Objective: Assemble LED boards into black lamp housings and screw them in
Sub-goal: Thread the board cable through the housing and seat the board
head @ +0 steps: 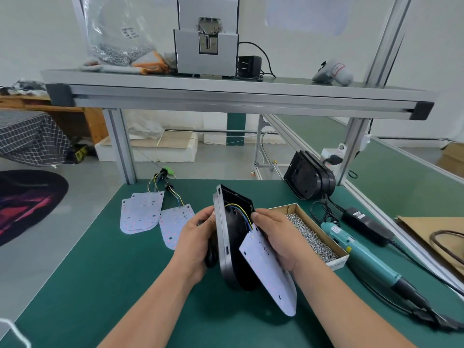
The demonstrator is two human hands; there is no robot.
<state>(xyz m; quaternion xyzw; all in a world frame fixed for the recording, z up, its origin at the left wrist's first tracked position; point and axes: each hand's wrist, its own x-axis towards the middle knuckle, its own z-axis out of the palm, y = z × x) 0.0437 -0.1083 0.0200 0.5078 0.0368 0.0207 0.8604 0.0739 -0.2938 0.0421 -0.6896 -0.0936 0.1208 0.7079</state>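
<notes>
A: Hands?
B: Left hand (198,237) is curled round the left rim of the black lamp housing (223,237). Its thumb is on the front edge and its fingers are hidden behind. Right hand (278,237) grips an LED board (270,275), thumb up at the board's top, right by the housing's open side.
A: Housing pose?
B: Centre of frame, between both hands, stood on edge with the open side facing right. The low end is close to the green mat (100,272); can't tell if it touches. The board leans out of the open side, its lower tip free toward the bottom of the frame. Coloured wires (242,213) run from the board's top into the housing.
A: Room to move?
B: Lower left is bare mat out to the table edge, which runs diagonally toward the bottom left. Spare boards (140,212) lie flat at the upper left of the left hand. The right side is tight. The screw box (339,262) is just beside the right hand, and the electric screwdriver (361,254) lies beyond it with cables. A stack of housings (308,177) leans at the upper right by the frame post.
</notes>
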